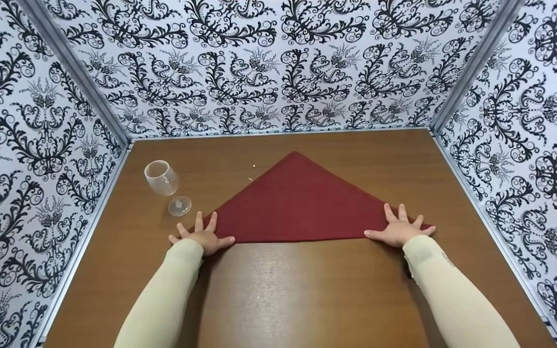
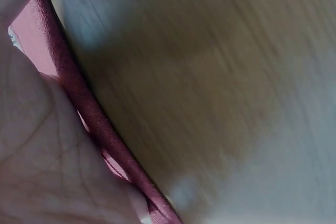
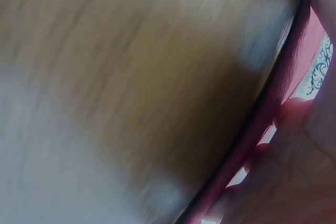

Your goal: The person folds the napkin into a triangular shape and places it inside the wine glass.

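Note:
A dark red cloth napkin (image 1: 295, 203), folded into a triangle, lies flat on the wooden table with its peak pointing away from me. My left hand (image 1: 206, 237) rests on its left corner, fingers spread, thumb along the folded near edge. On the right corner my right hand (image 1: 401, 231) presses down in the same way, its fingers fanned out. Both wrist views show the palm (image 2: 37, 145) or palm side (image 3: 294, 177) close along the napkin's folded edge (image 2: 100, 114). Neither hand curls round the cloth.
A clear stemmed glass (image 1: 162, 179) stands upright on the table (image 1: 278, 290) at the left, just beyond my left hand. Patterned black-and-white walls (image 1: 283, 72) enclose the table at the back and both sides. Small white specks lie beside the napkin's left slope.

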`<state>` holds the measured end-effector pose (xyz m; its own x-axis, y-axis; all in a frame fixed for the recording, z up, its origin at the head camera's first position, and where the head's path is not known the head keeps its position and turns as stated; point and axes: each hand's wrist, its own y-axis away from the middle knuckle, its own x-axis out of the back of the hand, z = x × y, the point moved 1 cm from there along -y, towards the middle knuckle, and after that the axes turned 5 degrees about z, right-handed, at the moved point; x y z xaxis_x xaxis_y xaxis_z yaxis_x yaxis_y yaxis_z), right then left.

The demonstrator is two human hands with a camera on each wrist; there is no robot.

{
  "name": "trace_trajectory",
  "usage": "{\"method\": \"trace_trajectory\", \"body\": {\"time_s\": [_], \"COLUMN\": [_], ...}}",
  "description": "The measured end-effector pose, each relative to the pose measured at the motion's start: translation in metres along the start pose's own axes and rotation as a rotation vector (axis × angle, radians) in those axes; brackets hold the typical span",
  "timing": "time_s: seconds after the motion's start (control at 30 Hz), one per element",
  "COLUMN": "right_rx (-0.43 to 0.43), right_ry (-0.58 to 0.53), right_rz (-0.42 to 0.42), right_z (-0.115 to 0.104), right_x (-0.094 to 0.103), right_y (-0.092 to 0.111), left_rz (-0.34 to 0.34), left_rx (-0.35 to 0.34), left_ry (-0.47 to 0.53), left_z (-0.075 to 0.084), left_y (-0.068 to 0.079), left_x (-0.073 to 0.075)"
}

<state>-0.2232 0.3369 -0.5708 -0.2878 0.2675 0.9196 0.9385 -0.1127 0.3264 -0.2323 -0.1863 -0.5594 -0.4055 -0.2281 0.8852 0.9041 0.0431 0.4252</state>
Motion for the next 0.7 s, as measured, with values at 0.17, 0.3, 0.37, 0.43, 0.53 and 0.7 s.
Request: {"method": "trace_trajectory", "body": {"time_s": [0.17, 0.3, 0.37, 0.43, 0.53, 0.7], "right_rx": [-0.001, 0.005, 0.042, 0.102, 0.199, 0.214], "right_ry": [0.008, 0.039, 0.071, 0.087, 0.054, 0.014], "right_rz": [-0.014, 0.008, 0.046, 0.076, 0.043, -0.042], "right_z": [0.002, -0.002, -0.008, -0.016, -0.030, -0.042], "right_x": [0.002, 0.005, 0.006, 0.006, 0.004, -0.002], "right_y": [0.000, -0.001, -0.002, -0.004, -0.008, -0.011], "left_rz": [-0.004, 0.019, 0.067, 0.129, 0.155, 0.039], "left_rx": [0.003, 0.004, -0.011, -0.038, -0.098, -0.084], "left_ry": [-0.006, -0.033, -0.100, -0.149, -0.138, -0.034], "left_z": [-0.003, 0.002, 0.011, 0.025, 0.052, 0.080], "left_y": [-0.003, -0.002, -0.001, 0.001, 0.003, 0.008], "left_x": [0.000, 0.003, 0.005, 0.005, 0.003, -0.004]}}
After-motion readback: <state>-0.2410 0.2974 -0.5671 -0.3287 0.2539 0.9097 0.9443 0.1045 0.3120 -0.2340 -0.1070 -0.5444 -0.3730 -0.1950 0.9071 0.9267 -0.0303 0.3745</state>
